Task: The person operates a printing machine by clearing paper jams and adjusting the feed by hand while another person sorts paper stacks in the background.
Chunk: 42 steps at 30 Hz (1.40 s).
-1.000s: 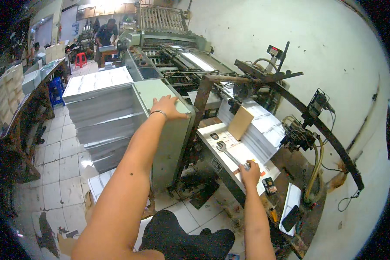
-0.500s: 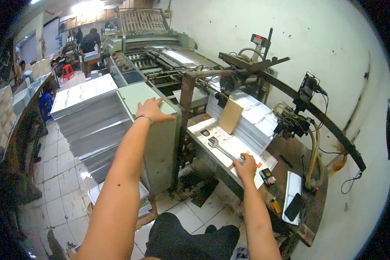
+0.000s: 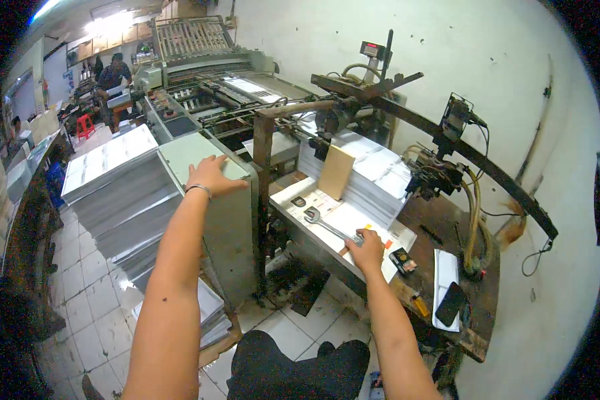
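Observation:
My left hand [image 3: 211, 177] rests with its fingers spread on the pale green top of a machine cabinet [image 3: 186, 159], near its right edge. A metal bracelet circles that wrist. On the right, my right hand [image 3: 367, 252] is closed around the handle end of a metal wrench [image 3: 333, 230]. The wrench lies over white paper on a work table, its open jaw pointing away from me to the left. Behind it a tan block [image 3: 337, 172] leans against a tall stack of white sheets [image 3: 373, 175]. The fingertips under the wrench handle are partly hidden.
Left of the cabinet stands a tall paper stack [image 3: 117, 200]. A printing press [image 3: 213, 87] extends behind. On the table lie a small dark box [image 3: 403, 261], a yellow lighter [image 3: 421, 306] and a black phone [image 3: 451, 304]. A curved metal arm [image 3: 500, 177] overhangs the right. A person [image 3: 115, 77] stands far left.
The whole scene has shifted left and slightly up in the picture as my head turned. Both hands keep the same places on the cabinet and the wrench.

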Available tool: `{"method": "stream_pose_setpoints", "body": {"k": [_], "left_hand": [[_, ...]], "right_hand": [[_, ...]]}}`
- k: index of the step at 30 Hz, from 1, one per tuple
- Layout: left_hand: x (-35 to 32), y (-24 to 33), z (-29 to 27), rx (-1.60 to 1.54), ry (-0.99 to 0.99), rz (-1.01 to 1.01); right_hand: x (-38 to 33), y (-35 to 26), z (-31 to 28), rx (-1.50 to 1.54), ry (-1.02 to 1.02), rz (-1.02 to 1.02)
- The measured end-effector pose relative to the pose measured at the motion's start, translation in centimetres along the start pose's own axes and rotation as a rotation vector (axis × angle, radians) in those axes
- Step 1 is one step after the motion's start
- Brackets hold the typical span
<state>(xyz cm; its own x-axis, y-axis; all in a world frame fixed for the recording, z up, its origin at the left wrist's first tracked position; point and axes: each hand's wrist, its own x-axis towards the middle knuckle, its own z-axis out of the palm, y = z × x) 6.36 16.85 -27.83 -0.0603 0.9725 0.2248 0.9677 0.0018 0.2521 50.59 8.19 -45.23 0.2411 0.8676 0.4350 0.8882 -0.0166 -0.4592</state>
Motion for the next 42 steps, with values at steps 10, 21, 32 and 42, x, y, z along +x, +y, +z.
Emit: {"method": "stream_pose_setpoints", "body": {"k": [10,21,32,42], "left_hand": [[0.9,-0.6,0.7,0.016,0.022,0.021],[0.7,-0.7,0.7,0.010,0.028,0.032],[0.8,-0.6,0.0,-0.014,-0.009,0.016],[0.4,-0.2,0.5,-0.009,-0.001,0.005]], "right_hand": [[0.0,-0.3,-0.2,-0.022,0.011,0.012],[0.1,-0.4,-0.3,-0.029,0.004,0.034],[0.1,-0.9,-0.7,-0.007,-0.004,0.052],[0.0,0.0,-0.2,0.015,-0.004,0.043]]}}
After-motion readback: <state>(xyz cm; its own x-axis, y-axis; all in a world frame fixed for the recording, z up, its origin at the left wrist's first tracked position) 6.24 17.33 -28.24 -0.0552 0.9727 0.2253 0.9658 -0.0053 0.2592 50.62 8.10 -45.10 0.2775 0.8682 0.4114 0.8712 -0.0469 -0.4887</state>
